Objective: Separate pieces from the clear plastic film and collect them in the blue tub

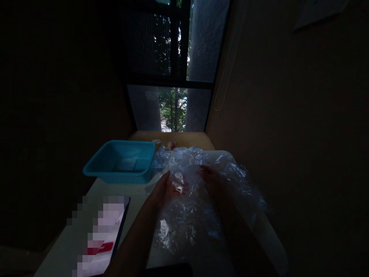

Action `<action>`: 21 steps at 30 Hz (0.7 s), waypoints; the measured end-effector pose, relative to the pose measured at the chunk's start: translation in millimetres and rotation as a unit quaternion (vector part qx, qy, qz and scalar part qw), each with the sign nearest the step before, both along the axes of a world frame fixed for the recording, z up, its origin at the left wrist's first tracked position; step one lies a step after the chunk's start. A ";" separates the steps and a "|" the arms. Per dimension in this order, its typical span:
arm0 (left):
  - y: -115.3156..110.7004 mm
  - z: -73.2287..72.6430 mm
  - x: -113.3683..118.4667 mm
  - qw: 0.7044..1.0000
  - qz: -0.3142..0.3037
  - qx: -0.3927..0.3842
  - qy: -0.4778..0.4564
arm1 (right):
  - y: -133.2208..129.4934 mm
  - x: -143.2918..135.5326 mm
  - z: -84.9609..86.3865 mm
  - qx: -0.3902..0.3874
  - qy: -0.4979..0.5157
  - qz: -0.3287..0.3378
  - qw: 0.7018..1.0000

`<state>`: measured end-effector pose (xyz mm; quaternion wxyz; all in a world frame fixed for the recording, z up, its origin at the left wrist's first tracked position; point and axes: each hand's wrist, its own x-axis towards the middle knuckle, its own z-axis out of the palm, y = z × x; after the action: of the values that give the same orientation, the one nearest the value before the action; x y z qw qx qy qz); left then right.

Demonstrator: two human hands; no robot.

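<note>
Thin, crinkled clear plastic, looking like a bag (pixel 178 181), is spread between my two hands over the table. My left hand (pixel 167 190) holds it from the left, thumb up, with the fingers showing dimly through the film. On the other side my right hand (pixel 211 177) grips it with bent fingers. Between them is a pale, translucent rounded patch (pixel 192 174); whether it is a separate piece cannot be made out. More crumpled clear plastic (pixel 190 154) lies beyond my hands, to the right and nearer my body.
A blue plastic basin (pixel 118 179) stands at the table's back left. A screen-like device (pixel 115 219), partly pixelated, lies on the white table (pixel 138 192) left of my arm. Small items, one a reddish cup-like piece (pixel 172 145), sit behind, before the window (pixel 173 107). Walls flank both sides.
</note>
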<state>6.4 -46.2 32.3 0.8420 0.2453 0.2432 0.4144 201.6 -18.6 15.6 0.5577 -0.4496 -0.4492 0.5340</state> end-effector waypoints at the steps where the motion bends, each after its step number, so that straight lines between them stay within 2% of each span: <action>1: -1.1 1.0 0.0 1.000 0.000 0.005 -0.006 | -1.4 0.1 2.6 -0.007 0.004 -0.002 1.000; 5: -3.3 4.1 -1.9 1.000 0.018 -0.002 -0.017 | -7.7 1.0 11.8 -0.045 0.045 0.020 0.998; 9: -2.8 5.2 -1.3 0.999 0.017 -0.020 0.047 | -10.5 -0.6 11.0 -0.064 0.047 0.085 0.993; 12: -3.4 4.5 1.3 0.994 0.023 0.009 0.103 | -9.5 -5.5 7.2 -0.054 0.031 0.144 0.988; 15: -4.8 1.4 3.1 0.980 0.045 0.074 0.176 | -10.0 -11.6 7.9 -0.041 0.015 0.137 0.990; 18: -4.9 -2.2 4.2 0.969 0.049 0.099 0.220 | -12.6 -16.5 13.9 -0.039 0.024 0.127 0.991; 21: -3.1 -3.1 5.9 0.964 0.112 0.095 0.221 | -13.3 -19.8 18.4 -0.042 0.041 0.151 0.987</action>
<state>12.3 -49.3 29.2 0.6883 0.3806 0.4085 0.4632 181.8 -31.9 34.0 0.4690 -0.3770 -0.4663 0.6484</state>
